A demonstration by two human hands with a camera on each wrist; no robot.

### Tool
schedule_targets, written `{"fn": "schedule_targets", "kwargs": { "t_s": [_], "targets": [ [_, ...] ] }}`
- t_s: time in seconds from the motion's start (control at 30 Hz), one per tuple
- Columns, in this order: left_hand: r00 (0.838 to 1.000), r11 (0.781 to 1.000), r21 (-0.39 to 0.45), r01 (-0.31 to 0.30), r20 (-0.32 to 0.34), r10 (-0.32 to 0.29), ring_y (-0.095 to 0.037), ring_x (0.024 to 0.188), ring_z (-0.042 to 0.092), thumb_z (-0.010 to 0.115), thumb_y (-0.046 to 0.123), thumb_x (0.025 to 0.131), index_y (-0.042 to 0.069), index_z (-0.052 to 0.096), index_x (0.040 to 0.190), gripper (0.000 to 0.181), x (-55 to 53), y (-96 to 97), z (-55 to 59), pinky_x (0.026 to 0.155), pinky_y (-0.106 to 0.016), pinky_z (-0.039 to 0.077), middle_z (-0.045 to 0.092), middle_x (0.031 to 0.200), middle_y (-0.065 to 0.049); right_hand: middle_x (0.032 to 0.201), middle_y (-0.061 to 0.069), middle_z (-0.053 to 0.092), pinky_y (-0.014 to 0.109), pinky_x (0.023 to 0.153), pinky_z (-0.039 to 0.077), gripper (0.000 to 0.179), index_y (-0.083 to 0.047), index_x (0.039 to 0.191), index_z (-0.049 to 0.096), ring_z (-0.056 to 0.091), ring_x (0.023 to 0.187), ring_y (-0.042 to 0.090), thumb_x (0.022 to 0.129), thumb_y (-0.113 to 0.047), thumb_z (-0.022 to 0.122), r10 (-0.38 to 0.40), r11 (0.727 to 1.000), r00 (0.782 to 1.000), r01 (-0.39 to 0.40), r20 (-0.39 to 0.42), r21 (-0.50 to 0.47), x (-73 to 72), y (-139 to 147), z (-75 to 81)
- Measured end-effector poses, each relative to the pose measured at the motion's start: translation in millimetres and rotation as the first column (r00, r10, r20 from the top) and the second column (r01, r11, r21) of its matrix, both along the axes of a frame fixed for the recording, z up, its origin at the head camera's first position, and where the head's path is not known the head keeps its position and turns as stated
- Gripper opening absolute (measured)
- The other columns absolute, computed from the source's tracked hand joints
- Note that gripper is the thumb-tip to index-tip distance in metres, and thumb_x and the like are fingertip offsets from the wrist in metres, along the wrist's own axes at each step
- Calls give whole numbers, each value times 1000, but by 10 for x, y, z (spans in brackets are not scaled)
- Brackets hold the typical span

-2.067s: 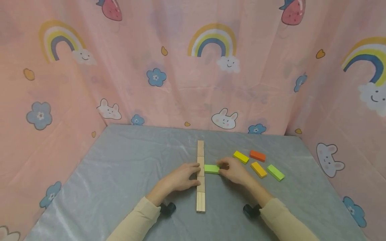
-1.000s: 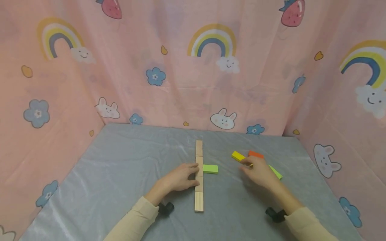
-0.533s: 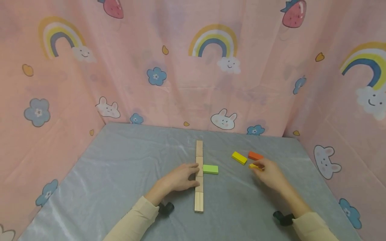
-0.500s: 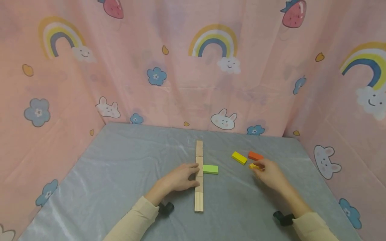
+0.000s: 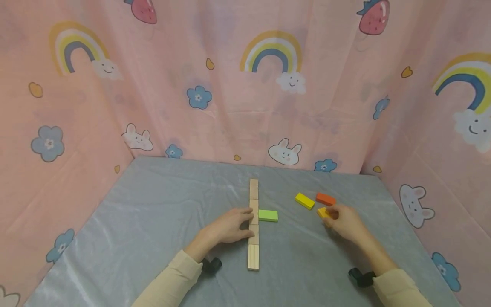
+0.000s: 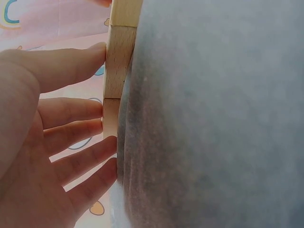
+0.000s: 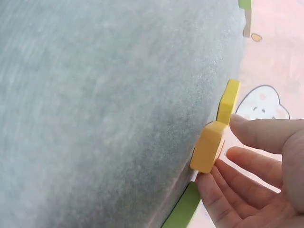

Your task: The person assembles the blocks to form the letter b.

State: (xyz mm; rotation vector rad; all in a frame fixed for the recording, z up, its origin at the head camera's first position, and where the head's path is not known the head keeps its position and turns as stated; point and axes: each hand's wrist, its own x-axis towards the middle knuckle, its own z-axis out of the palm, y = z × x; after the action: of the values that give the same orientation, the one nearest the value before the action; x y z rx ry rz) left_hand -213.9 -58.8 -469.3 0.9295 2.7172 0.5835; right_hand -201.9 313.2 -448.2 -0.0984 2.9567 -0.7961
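My left hand [image 5: 229,227] lies beside a straight row of plain wooden blocks [image 5: 253,256], its straight fingertips and thumb touching the row's left side. A light green block [image 5: 267,215] extends rightward from the row, its end against it. To the right, my right hand [image 5: 347,222] pinches an orange-yellow block [image 5: 323,212] by thumb and fingers. That orange-yellow block [image 7: 207,148] shows end-on in the right wrist view, with a yellow block [image 7: 229,101] beyond it. A second green block [image 7: 183,209] appears below it there; in the head view my right hand hides it.
Behind the pinched block lies a red-orange block [image 5: 325,199]. The blocks lie on a grey cloth [image 5: 165,204] over the table. A pink patterned curtain [image 5: 230,128] encloses the back and both sides.
My right hand let go of the light green block beside the row and moved right to the orange-yellow block, which has shifted slightly in its fingers. My left hand stays at the row.
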Motion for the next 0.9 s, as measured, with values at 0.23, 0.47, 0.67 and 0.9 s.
{"fn": "schedule_targets", "kwargs": {
  "t_s": [0.23,0.47,0.67,0.9],
  "targets": [
    [1000,1000,0,8,-6,-8,-27,144,42,70,40,97,8,56,146,60,-5,-10,-1,116,-40,37,45,157,-6,113,27,66,55,86,54,55,15,125,62,61,94,33,88,-21,80,20,999,1000,-21,13,33,3,7,-19],
    [1000,1000,8,9,-7,-9,-27,144,43,71,39,97,7,57,145,60,-1,-14,10,116,-40,37,45,157,-7,113,25,67,54,87,55,50,14,125,63,62,94,32,89,-17,78,-2,1000,1000,2,17,8,-1,-53,-46],
    [1000,1000,6,7,-6,-7,-27,144,43,71,39,97,7,57,145,59,5,-12,17,116,-40,37,45,157,-7,111,23,69,53,86,55,45,12,122,66,63,94,32,88,-15,78,12,1000,1000,-12,-5,-24,3,-127,-66],
    [1000,1000,4,7,-4,-7,-26,144,42,71,40,97,7,57,146,60,4,-5,13,116,-40,37,45,157,-6,115,22,68,54,89,54,42,9,122,68,63,99,33,89,-15,78,52,997,999,-52,-13,-61,19,-221,-70]
  ]
}}
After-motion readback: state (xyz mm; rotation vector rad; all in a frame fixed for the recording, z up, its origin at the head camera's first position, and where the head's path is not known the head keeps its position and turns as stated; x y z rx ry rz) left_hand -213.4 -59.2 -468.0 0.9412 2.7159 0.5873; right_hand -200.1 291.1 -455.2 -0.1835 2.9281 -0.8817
